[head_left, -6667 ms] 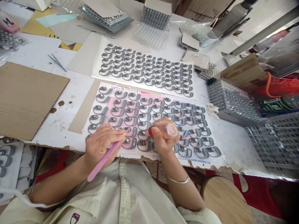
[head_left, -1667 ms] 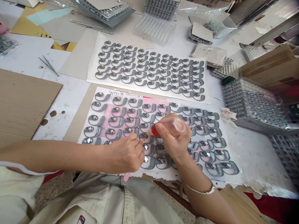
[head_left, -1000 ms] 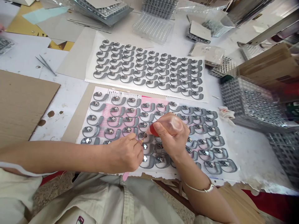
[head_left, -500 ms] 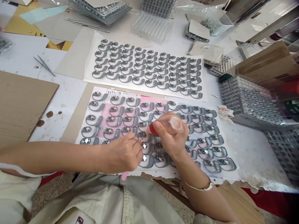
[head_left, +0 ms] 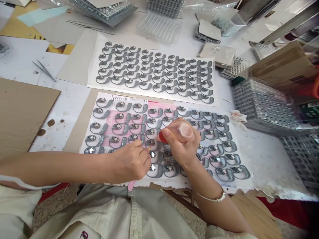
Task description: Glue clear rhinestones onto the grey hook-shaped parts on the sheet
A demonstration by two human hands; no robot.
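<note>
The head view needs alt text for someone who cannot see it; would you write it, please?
A person's right hand holds a translucent, partly red plastic bottle and the left hand a slim pink stick, over rows of curved grey-and-silver pieces. Beyond lies a white sheet with more such pieces.

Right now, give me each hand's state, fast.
Left hand: grip closed, holding the pink stick.
Right hand: grip closed, holding the translucent bottle.

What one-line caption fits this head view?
Left hand holding a pink-handled tool, right hand gripping a translucent bottle, over rows of grey curved pieces.
</note>
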